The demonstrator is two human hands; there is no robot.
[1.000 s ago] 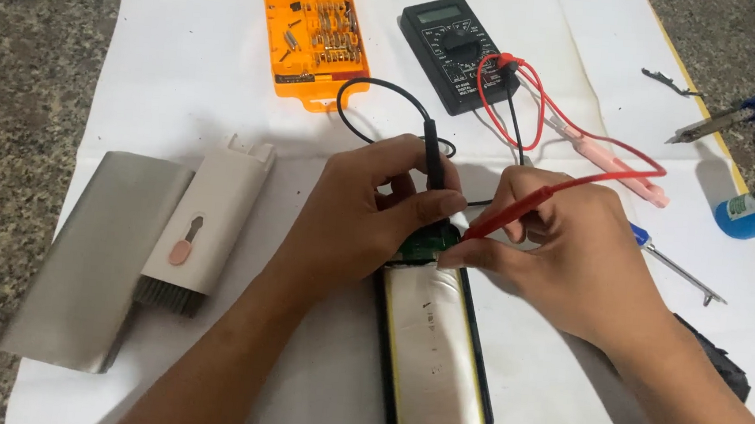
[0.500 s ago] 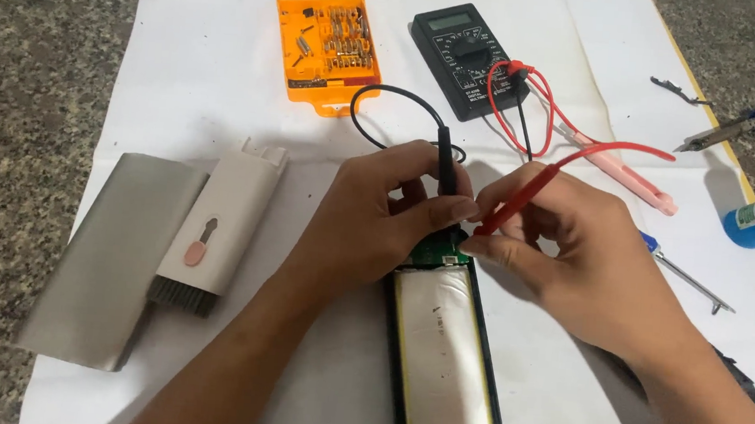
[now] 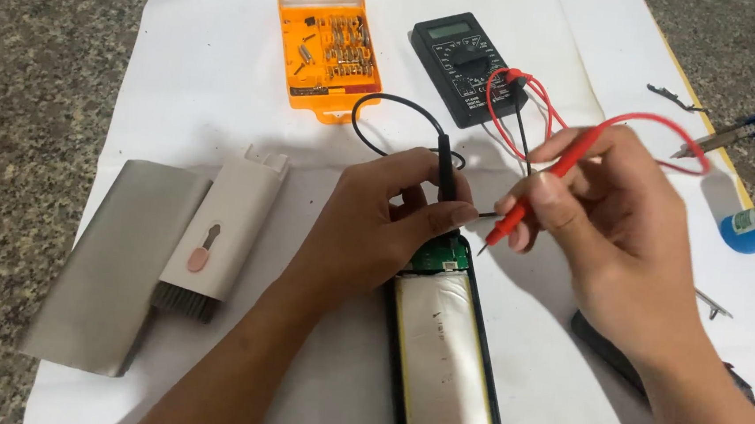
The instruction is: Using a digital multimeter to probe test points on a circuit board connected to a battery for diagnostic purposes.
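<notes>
White sheet (image 3: 191, 93): spread over a speckled stone floor, everything lies on it.
Grey metal sleeve (image 3: 108, 264): flat, well left of the power bank, its long axis running roughly the same way as the bank's.
Power bank (image 3: 445, 354): opened, black frame with 1 silvery cell showing; long axis runs from the viewer away toward the multimeter, leaning slightly left at the far end; the green circuit board (image 3: 439, 254) sits at that far end.
White cleaning tool (image 3: 227, 228): lying partly on the sleeve's right edge, left of the power bank, brush end toward the viewer.
Orange bit case (image 3: 329, 45): open, beyond the power bank and to its left.
Multimeter (image 3: 468, 63): black, straight beyond the power bank, red and black leads plugged in.
Left hand (image 3: 376, 225): resting at the power bank's far end, thumb and fingers pinched on the black probe.
Right hand (image 3: 611, 228): raised just right of the power bank's far end, fingers closed round the red probe.
Black probe (image 3: 445, 168): near upright, tip down toward the circuit board, the contact hidden by the thumb.
Red probe (image 3: 538, 192): slanted, tip pointing down-left, just off the power bank's top right corner, not touching it.
Soldering iron (image 3: 737, 135): blue handle, far right of the power bank.
</notes>
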